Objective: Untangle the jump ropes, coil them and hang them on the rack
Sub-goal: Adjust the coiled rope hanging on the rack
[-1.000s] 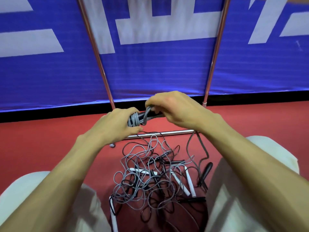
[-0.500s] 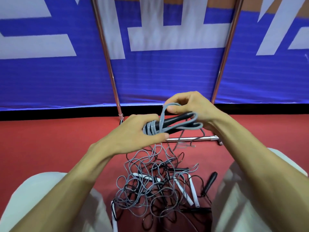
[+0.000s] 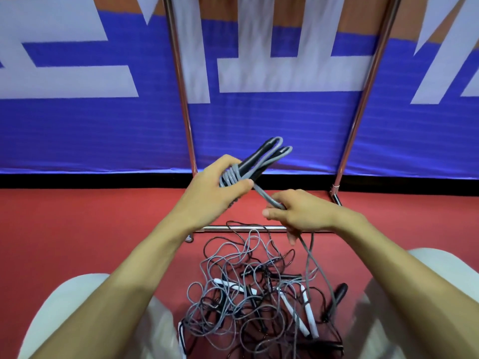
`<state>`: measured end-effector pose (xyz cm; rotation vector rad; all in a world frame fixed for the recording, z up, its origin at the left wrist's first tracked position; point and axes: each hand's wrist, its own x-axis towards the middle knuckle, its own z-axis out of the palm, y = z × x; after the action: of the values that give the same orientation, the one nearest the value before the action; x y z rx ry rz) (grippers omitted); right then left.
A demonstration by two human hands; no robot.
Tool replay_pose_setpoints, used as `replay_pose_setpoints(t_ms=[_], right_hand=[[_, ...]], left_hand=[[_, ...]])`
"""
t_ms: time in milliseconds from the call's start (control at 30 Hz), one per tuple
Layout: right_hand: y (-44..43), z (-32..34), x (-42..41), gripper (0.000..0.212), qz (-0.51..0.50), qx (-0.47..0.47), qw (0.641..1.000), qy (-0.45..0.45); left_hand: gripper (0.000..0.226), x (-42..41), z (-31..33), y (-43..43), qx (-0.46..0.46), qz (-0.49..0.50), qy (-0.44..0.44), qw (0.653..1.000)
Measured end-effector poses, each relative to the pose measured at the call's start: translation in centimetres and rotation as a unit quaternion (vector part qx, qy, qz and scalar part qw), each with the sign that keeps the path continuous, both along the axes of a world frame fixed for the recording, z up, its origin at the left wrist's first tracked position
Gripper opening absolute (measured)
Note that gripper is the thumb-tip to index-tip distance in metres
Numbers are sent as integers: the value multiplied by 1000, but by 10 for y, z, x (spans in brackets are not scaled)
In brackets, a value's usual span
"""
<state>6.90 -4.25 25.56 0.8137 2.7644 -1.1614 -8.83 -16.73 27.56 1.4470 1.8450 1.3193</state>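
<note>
left hand (image 3: 220,189): closed around the coiled grey rope bundle (image 3: 255,164), thumb pressed over the wraps; held above the tangled pile, in front of the blue banner.
right hand (image 3: 298,212): closed on a grey strand (image 3: 267,198) that runs from the bundle's wraps; just right of and below the left hand, above the pile.
coiled grey rope bundle: folded loops and black handles stick out up and right from the left fist, several turns wound around the middle.
loose tail (image 3: 318,265): drops from the right hand down into the pile.
tangled pile (image 3: 254,294): grey and black ropes with white and black handles, on the red floor (image 3: 77,229) between the person's knees.
rack (image 3: 186,117): two metal uprights behind the pile, a low crossbar on the floor at the pile's far edge.
</note>
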Motion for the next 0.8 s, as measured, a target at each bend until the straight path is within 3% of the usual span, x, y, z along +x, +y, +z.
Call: replay_pose_setpoints(t_ms=[67,133,233,333,400,533,667,800], right_hand=[[0,0,3,21,2,-47,999,-21],[-1,3,4,19,31,-19,999,-24],[-2,8,4,19,77,115,990,19],[-1,9,6,15,107,259,958,61],[-2,11,7,15,120,305,939,100],[-1,18,7,23,85,308,921,223],[11,19,11,24,-19,291,915,278],[9,24,14,23,-162,167,908,348]], left_hand=[[21,-7,-7,4,-15,89,105,990],[30,-10,-9,5,-63,157,203,964],[37,-11,-12,8,-132,184,273,935],[36,-10,-13,10,-162,177,334,912],[37,-8,-11,11,-175,164,366,899],[50,0,-9,14,-175,127,361,907],[59,14,-12,15,-173,66,358,915],[44,25,-9,13,-127,23,344,930]])
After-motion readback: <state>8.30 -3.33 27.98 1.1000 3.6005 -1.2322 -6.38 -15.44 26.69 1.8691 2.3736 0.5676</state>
